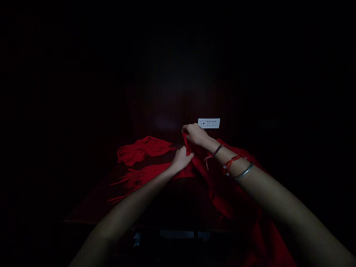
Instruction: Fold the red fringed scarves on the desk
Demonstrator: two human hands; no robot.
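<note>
A red fringed scarf (155, 174) lies partly on a dark table, its tassels pointing left. My left hand (182, 160) is closed on a gathered fold of the scarf near the middle of the view. Just above and to the right, my right hand (196, 134) pinches the same cloth, holding it raised. From the hands the red cloth runs right and down, past the table's front edge, partly hidden behind my right forearm. Another bunched red cloth (144, 148) rests farther back on the left.
A white socket panel (209, 123) sits behind my right hand. The table's front edge (80, 221) shows faintly at lower left. On my right arm are a red string bracelet (232, 162) and a metal bangle (244, 171). Most of the surroundings are too dark to make out.
</note>
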